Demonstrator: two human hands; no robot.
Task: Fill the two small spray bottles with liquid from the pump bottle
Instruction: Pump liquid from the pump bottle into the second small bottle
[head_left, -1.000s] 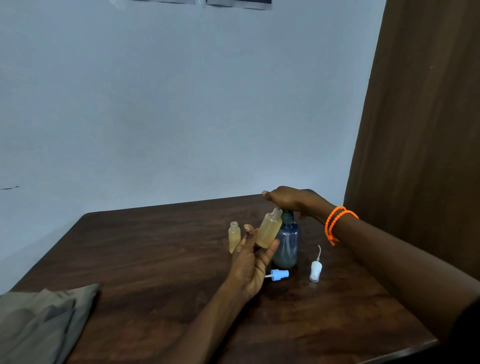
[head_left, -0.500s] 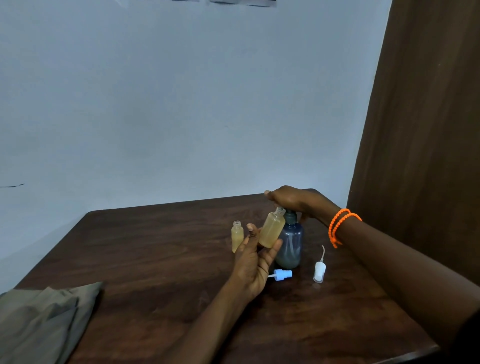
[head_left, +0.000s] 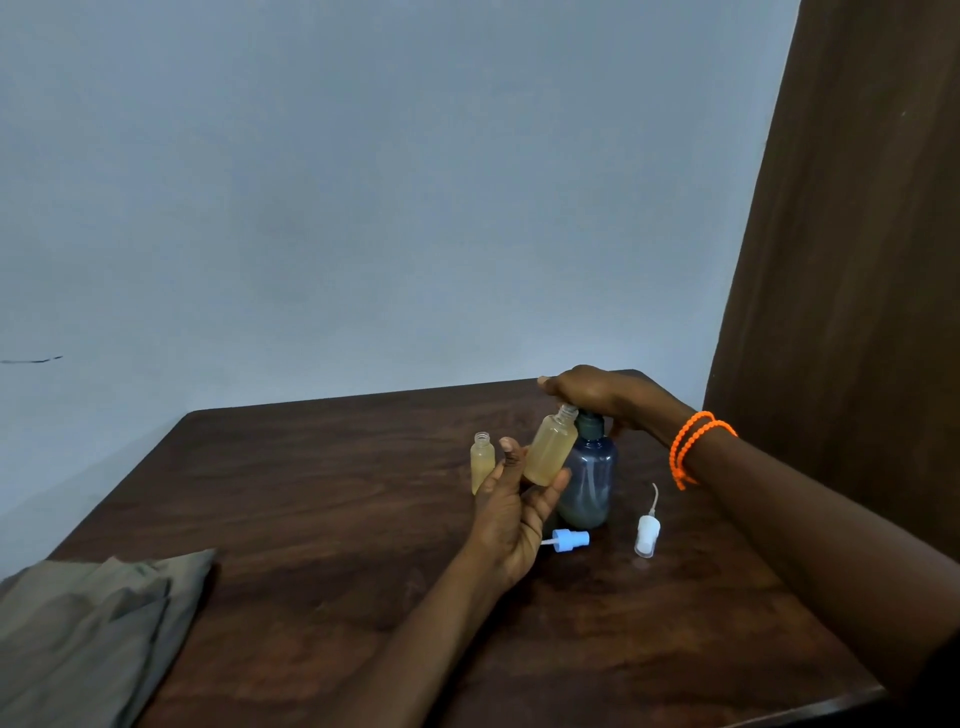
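Observation:
A grey-blue pump bottle (head_left: 589, 480) stands upright on the dark wooden table (head_left: 322, 493). My right hand (head_left: 597, 392) rests on top of its pump head and covers it. My left hand (head_left: 511, 512) holds a small uncapped spray bottle (head_left: 549, 451) of yellowish liquid, tilted so its open neck sits right under the pump's spout. The second small bottle (head_left: 482, 461), also uncapped and yellowish, stands upright just left of my left hand.
A blue spray cap (head_left: 569, 540) lies on the table in front of the pump bottle, and a white spray cap with its tube (head_left: 648, 532) lies to the right. A folded grey cloth (head_left: 88, 629) sits at the near left corner. A brown curtain (head_left: 841, 260) hangs at right.
Both hands and the bottles keep the same pose; only the head camera has shifted slightly.

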